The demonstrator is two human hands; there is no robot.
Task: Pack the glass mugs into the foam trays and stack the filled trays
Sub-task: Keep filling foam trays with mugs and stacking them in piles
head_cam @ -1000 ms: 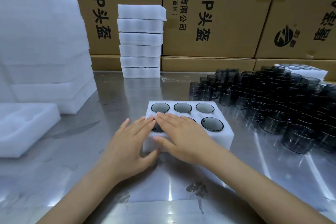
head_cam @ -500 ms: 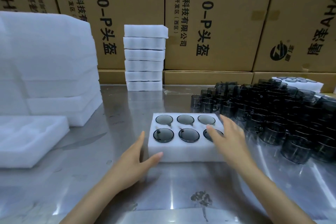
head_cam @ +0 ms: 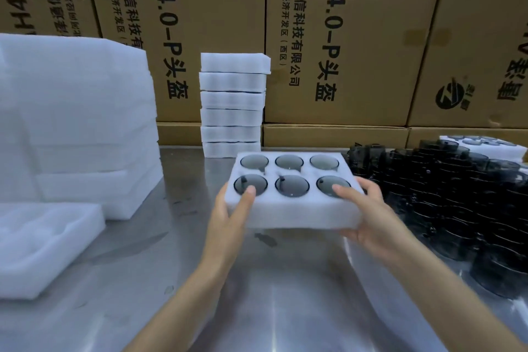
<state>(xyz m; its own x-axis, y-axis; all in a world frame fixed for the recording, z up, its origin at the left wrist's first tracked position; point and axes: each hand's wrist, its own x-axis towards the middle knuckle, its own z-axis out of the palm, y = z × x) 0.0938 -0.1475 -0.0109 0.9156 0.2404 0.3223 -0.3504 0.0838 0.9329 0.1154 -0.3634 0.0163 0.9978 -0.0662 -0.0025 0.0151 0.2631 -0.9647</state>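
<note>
Foam tray [head_cam: 300,213], six pockets and every one filled with a glass mug, is up off the steel table [head_cam: 285,308] and held level in front of the stack of filled trays [head_cam: 233,106] at the back. Left hand [head_cam: 228,217] clamps the left end, thumb curled over the top onto the near-left mug [head_cam: 251,184], fingers hidden underneath. Right hand [head_cam: 368,217] does the same on the right end, thumb resting on the near-right mug [head_cam: 333,186]. Good choice of hold, I'd say: soft foam bends if grabbed in the middle or by one corner, and six glasses give it real weight, so both ends supported from below keeps it flat. Glass is fragile and sits loose in the pockets; tilt it and mugs could slide out. Loose mugs [head_cam: 445,194] crowd the right side, well worth steering clear of.
</note>
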